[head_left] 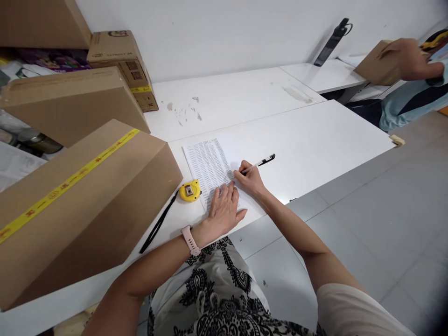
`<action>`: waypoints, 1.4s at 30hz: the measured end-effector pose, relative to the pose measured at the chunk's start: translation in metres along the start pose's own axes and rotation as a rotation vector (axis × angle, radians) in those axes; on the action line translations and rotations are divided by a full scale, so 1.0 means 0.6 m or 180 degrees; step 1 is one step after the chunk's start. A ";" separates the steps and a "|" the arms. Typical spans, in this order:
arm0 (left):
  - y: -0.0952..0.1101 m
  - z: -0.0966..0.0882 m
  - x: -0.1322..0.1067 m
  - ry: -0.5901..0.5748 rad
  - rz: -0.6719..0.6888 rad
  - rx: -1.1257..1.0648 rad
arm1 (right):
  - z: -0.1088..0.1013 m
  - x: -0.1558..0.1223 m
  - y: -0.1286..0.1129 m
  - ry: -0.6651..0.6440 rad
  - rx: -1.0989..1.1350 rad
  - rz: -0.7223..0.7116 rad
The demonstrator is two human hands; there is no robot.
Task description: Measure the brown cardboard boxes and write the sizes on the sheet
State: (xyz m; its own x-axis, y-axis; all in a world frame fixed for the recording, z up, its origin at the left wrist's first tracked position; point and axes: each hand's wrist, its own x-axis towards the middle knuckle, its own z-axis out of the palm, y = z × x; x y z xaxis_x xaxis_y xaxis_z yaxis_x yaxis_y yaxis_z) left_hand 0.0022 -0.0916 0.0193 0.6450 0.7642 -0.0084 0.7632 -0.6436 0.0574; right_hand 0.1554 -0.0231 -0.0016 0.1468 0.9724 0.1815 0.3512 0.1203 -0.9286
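Here's the left hand (224, 210) lying flat, fingers extended, on the printed sheet (206, 161), yellow tape measure (191, 192) just beside it on the worktop (301, 144). The right hand (250, 179) grips a pen (267, 160) at the sheet's right side; far back stands a dark bottle (331, 45).

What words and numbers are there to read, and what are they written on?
None reads clearly.
Paper: rows of print, too small to read.
Yellow tape on the big box: red marks, too small to read.
Small carton at the back: maybe "EXPRESS" on top, too faint to be sure; the dark squares on its side are too blurred.
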 end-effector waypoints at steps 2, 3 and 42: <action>0.000 0.000 0.000 0.0010 0.0004 0.0001 | 0.000 0.000 0.001 0.0048 -0.0001 0.0004; 0.000 0.001 0.000 0.0022 -0.0001 -0.0002 | 0.000 0.000 0.001 0.0063 0.0000 0.0006; 0.000 0.003 0.000 0.0029 0.0013 -0.0061 | -0.005 0.002 0.000 0.0037 -0.0071 0.0023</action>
State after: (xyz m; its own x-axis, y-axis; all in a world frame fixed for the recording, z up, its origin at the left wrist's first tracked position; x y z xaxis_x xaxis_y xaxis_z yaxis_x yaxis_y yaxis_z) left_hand 0.0024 -0.0916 0.0172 0.6476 0.7619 0.0009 0.7597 -0.6458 0.0764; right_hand 0.1584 -0.0227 -0.0002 0.1600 0.9708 0.1787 0.3705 0.1087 -0.9224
